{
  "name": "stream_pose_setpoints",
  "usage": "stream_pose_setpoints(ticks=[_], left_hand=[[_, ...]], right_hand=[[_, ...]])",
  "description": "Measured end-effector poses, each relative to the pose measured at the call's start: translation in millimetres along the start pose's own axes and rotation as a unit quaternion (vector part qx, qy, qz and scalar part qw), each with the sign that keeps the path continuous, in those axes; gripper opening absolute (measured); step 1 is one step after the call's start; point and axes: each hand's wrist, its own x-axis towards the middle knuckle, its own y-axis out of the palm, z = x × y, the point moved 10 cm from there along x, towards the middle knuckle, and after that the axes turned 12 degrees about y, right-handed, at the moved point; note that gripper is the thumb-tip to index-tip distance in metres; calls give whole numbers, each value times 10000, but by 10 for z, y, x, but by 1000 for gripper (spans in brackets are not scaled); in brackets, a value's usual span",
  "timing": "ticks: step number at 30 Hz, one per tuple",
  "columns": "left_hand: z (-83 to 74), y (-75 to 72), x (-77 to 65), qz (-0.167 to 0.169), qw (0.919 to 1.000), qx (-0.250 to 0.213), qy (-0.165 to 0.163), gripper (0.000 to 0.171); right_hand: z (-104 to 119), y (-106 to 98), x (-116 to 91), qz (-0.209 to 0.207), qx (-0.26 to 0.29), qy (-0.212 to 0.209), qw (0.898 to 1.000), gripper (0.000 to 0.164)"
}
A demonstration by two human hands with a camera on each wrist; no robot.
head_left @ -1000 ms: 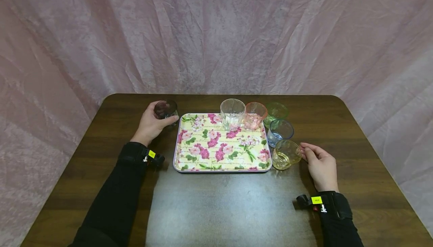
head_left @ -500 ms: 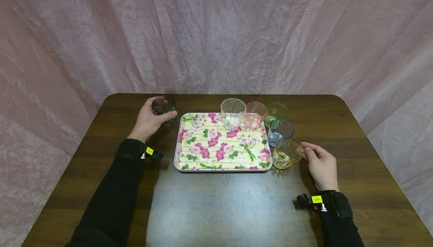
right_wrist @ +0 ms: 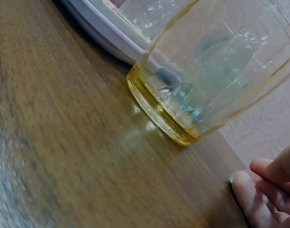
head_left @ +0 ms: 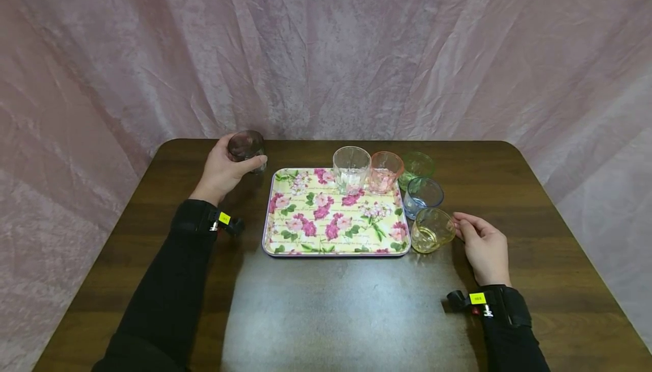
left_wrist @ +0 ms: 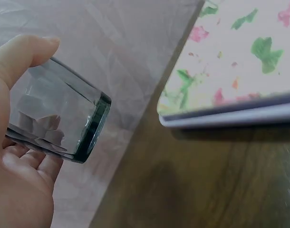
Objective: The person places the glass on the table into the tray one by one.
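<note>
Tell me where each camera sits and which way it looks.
Head: on the person's head, looking forward and down at the floral tray; left hand, right hand and black sleeves show.
Left wrist: on that wrist, looking at the smoky tumbler; the left hand shows, holding it.
Right wrist: on that wrist, looking at the yellow-tinted tumbler; part of the right hand shows.
Shared: head and left wrist both show the smoky tumbler.

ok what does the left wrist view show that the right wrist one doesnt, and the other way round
Only the left wrist view shows the left hand, holding the dark glass. Only the right wrist view shows the yellow glass and, beside it, the right hand. Both show part of the tray, the wooden table and the curtain.
</note>
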Motion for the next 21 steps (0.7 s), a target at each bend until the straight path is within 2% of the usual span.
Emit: stream_pose_setpoints(ticks=[10,21], left_hand=[[-239,42,49,67,9997,-160,170,85],[-467,157,70,156,9978,-478,430,79]], right_hand=[[0,4,0,-8,-13,-38,10000,39],[16,16,-4,15,91,-106,9999,38]])
